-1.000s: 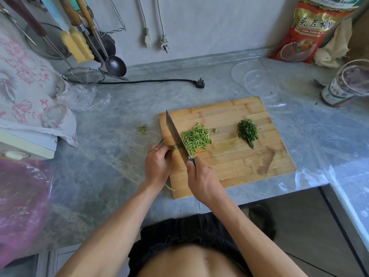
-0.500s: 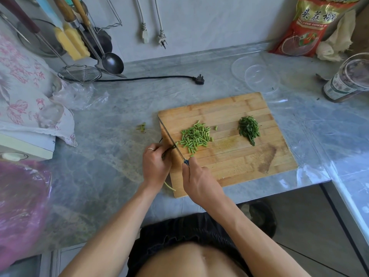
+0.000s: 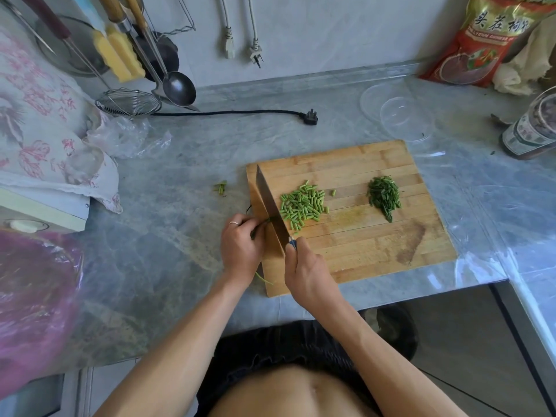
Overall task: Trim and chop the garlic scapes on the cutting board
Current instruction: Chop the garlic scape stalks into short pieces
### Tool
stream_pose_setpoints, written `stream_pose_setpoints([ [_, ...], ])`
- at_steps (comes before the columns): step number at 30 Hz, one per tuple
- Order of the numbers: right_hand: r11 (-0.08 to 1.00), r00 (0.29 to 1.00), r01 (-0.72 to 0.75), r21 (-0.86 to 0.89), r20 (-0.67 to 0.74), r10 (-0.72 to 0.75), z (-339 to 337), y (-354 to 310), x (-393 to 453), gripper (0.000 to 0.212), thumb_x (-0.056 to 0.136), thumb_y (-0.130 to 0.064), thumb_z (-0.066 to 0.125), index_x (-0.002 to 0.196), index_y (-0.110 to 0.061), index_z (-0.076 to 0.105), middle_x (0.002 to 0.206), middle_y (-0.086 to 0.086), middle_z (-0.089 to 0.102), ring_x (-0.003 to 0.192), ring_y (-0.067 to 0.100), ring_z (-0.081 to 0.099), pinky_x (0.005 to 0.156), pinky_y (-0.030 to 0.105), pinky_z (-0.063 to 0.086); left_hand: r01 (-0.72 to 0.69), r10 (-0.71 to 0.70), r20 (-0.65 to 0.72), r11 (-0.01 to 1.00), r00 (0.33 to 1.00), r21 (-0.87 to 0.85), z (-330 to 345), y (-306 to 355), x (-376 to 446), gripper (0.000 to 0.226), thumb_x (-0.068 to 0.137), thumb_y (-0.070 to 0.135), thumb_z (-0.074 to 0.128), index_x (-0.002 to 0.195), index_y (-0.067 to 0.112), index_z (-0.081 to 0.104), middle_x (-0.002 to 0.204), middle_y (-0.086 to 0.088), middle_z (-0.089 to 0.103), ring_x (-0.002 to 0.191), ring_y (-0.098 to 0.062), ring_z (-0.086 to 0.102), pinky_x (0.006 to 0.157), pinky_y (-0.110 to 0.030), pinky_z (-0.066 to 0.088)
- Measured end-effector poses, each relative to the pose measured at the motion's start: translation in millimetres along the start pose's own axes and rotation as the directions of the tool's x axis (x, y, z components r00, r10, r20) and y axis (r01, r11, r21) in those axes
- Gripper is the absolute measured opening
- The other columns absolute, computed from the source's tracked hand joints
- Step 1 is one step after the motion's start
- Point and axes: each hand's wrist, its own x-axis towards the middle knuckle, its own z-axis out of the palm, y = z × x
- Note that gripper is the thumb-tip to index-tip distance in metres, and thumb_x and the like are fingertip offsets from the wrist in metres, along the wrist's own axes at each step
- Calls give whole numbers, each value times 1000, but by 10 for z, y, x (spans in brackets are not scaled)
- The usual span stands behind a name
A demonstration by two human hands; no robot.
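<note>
A wooden cutting board (image 3: 370,251) lies on the grey counter. My right hand (image 3: 307,272) grips the blue handle of a cleaver (image 3: 270,206), its blade standing across the board's left part. My left hand (image 3: 240,248) pinches a thin bunch of garlic scapes (image 3: 261,225) against the board's left edge, right beside the blade; their tails (image 3: 263,278) stick out below my wrist. A pile of light green chopped pieces (image 3: 302,204) lies just right of the blade. A smaller pile of dark green bits (image 3: 385,197) sits further right.
A few green trimmings (image 3: 221,187) lie on the counter left of the board. A black plug and cord (image 3: 310,118), a clear plastic lid (image 3: 397,115), a jar (image 3: 532,130), a red bag (image 3: 487,40), hanging utensils (image 3: 168,76) and crumpled plastic (image 3: 126,136) ring the back. The counter edge runs just below the board.
The cleaver went down flat on the board half a second ago and now stands raised again beside the scapes. My left hand kept its hold on the bunch.
</note>
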Motion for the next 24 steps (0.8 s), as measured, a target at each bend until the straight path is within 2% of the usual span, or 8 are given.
stream_pose_setpoints([
  [3,994,997,-31,108,-62,38,9,60,35,23,104,-29,33,93,-11,41,64,2,47,52,20,42,52,25,33,-9,9,10,1000,1000,12,0,15,-26,23,89,27,59,96,16,78,86,-1,63,79,-23,60,69,-40,50],
  [5,995,997,-18,99,-73,25,33,47,64,24,105,-28,33,89,-10,40,58,1,44,44,17,37,40,21,30,-32,31,26,999,999,42,-29,22,-39,27,90,30,55,96,17,77,87,-1,63,79,-25,60,69,-42,50],
  [10,989,997,-23,148,-74,34,-13,93,69,26,103,-29,35,84,-12,39,56,4,45,44,19,37,40,24,25,-102,94,91,990,991,93,-63,-33,-29,27,89,20,55,104,14,77,91,-5,65,84,-27,61,74,-41,52],
  [12,992,997,25,121,-77,-16,-22,105,41,26,103,-29,35,82,-13,37,54,0,40,41,16,35,42,26,21,-77,71,95,995,993,62,-56,-32,-7,26,88,16,57,106,14,77,95,-6,67,91,-26,61,77,-37,52],
  [14,993,995,82,85,-66,-77,-15,108,14,26,103,-28,35,81,-14,35,54,-3,35,39,16,35,42,21,19,-47,43,89,998,995,42,-28,-25,8,24,89,10,60,105,12,77,96,-5,69,94,-24,61,78,-30,49],
  [16,992,994,102,74,-57,-98,-14,110,-10,27,103,-30,35,81,-15,35,53,-2,34,36,15,28,42,24,20,-31,27,92,999,995,39,10,-24,17,23,88,6,61,104,11,77,96,-5,69,95,-25,62,78,-27,48],
  [19,994,994,101,51,-50,-98,-27,99,-45,28,103,-33,35,82,-14,36,50,2,38,38,19,29,42,29,23,-26,21,103,998,994,52,19,-13,24,29,87,14,55,105,12,77,97,-5,69,97,-26,62,81,-34,51],
  [24,994,994,108,-15,-25,-108,-17,94,-53,27,104,-33,33,85,-13,36,53,3,40,38,19,29,40,29,22,46,-48,56,998,997,35,56,15,29,26,87,17,53,100,16,76,93,-5,68,92,-25,61,80,-43,51],
])
